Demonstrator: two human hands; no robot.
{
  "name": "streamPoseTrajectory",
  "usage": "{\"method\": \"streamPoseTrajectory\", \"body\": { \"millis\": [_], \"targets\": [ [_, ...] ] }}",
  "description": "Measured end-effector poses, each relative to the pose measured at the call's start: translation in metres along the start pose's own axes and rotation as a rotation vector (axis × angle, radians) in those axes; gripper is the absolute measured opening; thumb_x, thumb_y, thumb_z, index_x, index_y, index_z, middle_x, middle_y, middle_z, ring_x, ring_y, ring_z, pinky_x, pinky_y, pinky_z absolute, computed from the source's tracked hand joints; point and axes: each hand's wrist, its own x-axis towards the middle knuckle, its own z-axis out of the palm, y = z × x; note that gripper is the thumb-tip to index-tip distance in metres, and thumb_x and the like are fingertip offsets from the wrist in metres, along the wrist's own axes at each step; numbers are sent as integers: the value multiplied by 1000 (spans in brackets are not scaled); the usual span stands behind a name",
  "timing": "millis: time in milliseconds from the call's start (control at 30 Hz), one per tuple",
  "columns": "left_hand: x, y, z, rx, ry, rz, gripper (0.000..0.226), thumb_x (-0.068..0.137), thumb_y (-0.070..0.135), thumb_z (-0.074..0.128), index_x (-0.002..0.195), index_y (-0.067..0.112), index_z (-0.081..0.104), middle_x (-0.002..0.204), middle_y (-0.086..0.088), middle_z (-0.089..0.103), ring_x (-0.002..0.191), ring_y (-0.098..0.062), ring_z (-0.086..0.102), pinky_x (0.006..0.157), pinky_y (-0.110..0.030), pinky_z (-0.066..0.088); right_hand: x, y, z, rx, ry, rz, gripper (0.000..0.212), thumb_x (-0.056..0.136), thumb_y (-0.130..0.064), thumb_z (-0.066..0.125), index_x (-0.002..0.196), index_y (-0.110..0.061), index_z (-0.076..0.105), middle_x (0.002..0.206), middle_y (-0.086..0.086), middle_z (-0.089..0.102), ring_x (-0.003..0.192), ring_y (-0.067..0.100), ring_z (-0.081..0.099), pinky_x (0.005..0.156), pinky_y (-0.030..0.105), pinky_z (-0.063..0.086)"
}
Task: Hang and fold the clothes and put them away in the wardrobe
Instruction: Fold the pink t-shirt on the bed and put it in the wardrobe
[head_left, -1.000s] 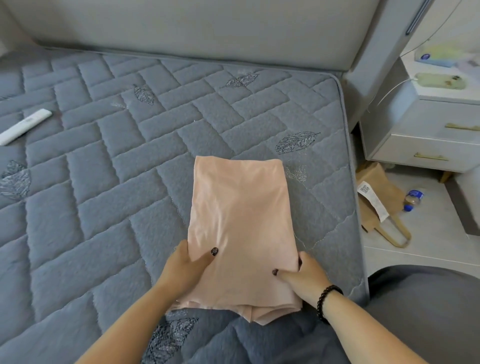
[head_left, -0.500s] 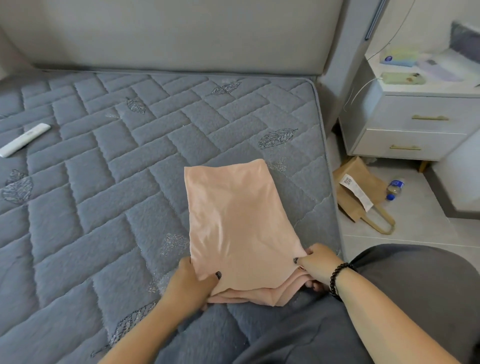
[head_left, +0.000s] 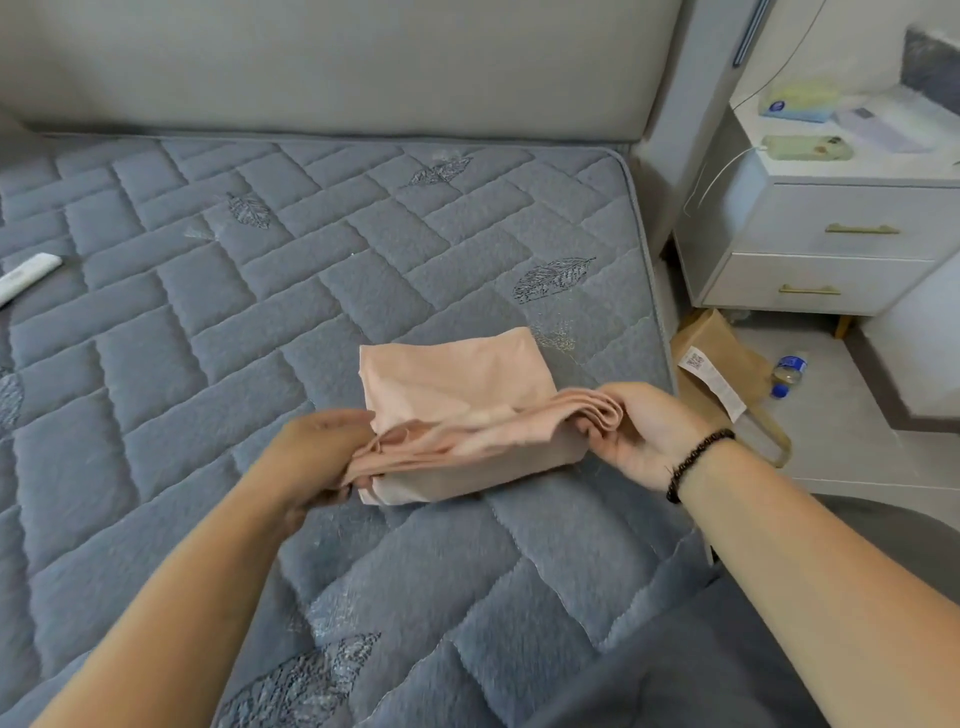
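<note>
While the peach garment (head_left: 457, 379) lies on the quilted grey-blue mattress (head_left: 260, 322) near its right edge, we note soft, thin fabric in a layered rectangle. Our left hand (head_left: 317, 457) grips the near-left corner, fingers curled round bunched layers; our right hand (head_left: 644, 431) pinches the near-right edge (folds fanned out). Compared with half a second ago, the near edge is lifted and doubled toward the far edge, so the rectangle reads shorter.
</note>
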Motion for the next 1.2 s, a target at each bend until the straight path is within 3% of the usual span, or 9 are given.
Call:
{"method": "streamPoseTrajectory", "body": {
  "millis": [167,267,333,433,533,800,967,1067,1200],
  "targets": [
    [65,50,-2,-170,81,-14,31,94,9,45,70,8,65,54,-3,62,41,-7,55,38,-15,40,53,-41,41,-59,60,-76,32,95,-9,32,83,-1,61,54,9,66,52,17,66,46,23,54],
    [90,52,12,-204,384,90,14,92,15,53,101,6,58,89,-9,60,76,-22,59,69,-30,49,80,-47,52,-50,131,-155,24,94,-18,36,80,-13,55,63,3,68,71,20,62,65,29,48],
    [87,28,28,9,578,201,39,90,20,61,123,5,47,114,-8,51,101,-22,51,89,-33,42,93,-36,48,-205,271,-251,23,92,-12,44,69,-16,47,69,6,56,69,22,51,59,28,38],
    [69,-26,55,83,691,283,29,90,26,61,107,4,52,105,-10,53,102,-29,51,86,-35,38,100,3,24,-552,529,-352,17,81,-6,59,66,-9,54,69,18,46,71,28,48,53,32,37],
    [58,-67,71,17,658,311,42,97,44,46,75,9,47,74,-8,51,71,-30,50,62,-40,39,94,39,5,-505,566,-326,15,83,-19,67,92,-12,58,80,4,57,75,21,56,59,28,39],
    [54,-68,56,83,709,343,27,99,39,47,74,27,47,65,3,52,61,-11,48,54,-24,34,102,39,-5,-677,567,-551,18,89,-27,65,76,-16,57,69,-8,56,64,8,52,54,20,35],
    [54,-66,54,205,667,117,13,96,26,55,98,14,53,93,-6,63,92,-29,59,88,-47,45,103,45,0,-879,569,-498,9,89,-24,62,83,-17,58,81,-4,60,87,23,58,66,26,43],
    [51,-47,62,452,711,489,32,97,17,51,128,13,48,134,-9,51,124,-27,43,104,-48,28,100,44,13,-1166,609,-775,30,90,-12,55,120,-12,54,120,4,53,115,25,47,97,39,38],
    [70,-28,80,974,393,779,53,95,24,29,143,7,43,152,-13,38,143,-30,31,115,-49,23,103,48,43,-1439,174,-1185,39,86,3,49,125,2,56,129,16,56,124,34,50,101,47,43]
  ]
}}
